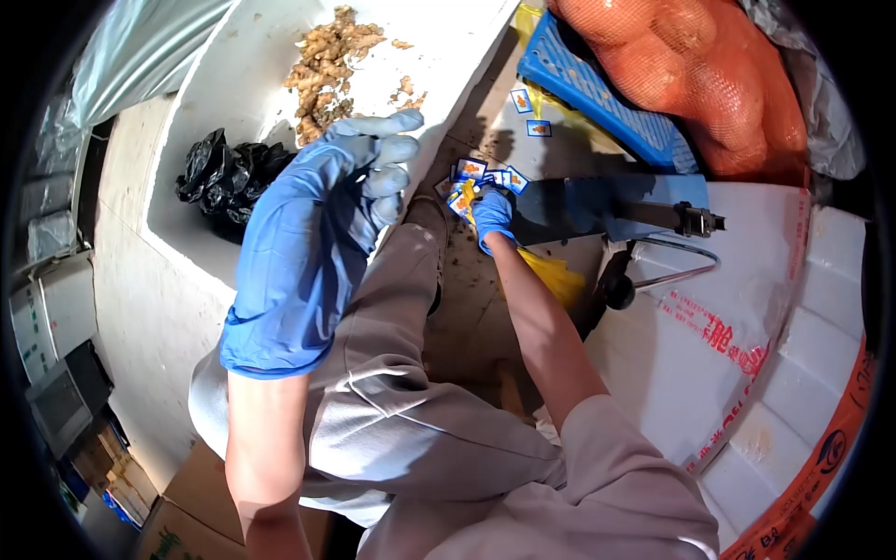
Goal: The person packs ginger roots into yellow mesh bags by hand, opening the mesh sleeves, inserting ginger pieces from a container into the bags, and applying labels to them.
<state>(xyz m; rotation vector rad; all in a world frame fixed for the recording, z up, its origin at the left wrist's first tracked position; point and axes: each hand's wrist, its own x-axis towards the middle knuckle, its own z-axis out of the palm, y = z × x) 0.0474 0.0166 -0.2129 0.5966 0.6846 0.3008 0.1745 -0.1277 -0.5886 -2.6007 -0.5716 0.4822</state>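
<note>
My left hand (pixel 327 210), in a blue glove, is raised in front of the white foam box (pixel 177 177). Its fingers are half bent and slightly apart, with nothing visible in them; the thumb is hidden. Several pieces of ginger root (pixel 327 70) lie in the box beyond that hand. My right hand (pixel 493 215), also gloved in blue, reaches down into a pile of small blue-edged cards (pixel 469 169) with an orange picture. Its shaded fingers are closed at the cards and appear to pinch one. A yellow plastic bag (pixel 553 277) lies beneath the right wrist.
A black plastic bag (pixel 224 177) sits in the foam box. Two loose cards lie by a blue plastic crate (pixel 602 89). Behind it is a full orange mesh sack (pixel 691 65). A metal-armed device (pixel 667 219) stands beside a white foam lid (pixel 691 308) with red print.
</note>
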